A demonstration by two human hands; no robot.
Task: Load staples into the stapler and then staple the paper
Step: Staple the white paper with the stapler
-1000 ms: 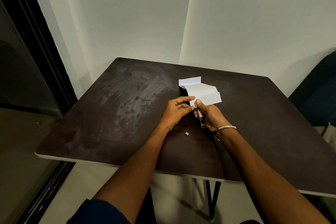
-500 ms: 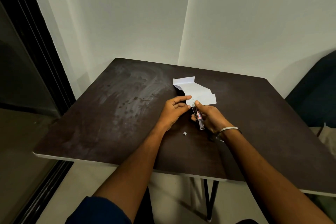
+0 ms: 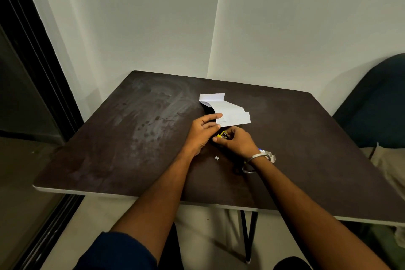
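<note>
Near the middle of the dark table, the stapler is mostly hidden inside the right hand, whose fingers curl round it; only a yellow and dark end shows. Faint marks on the folded white paper are too small to read. Its near edge is pinched by the left hand. Just beside the wrists lies a small silver staple strip.
</note>
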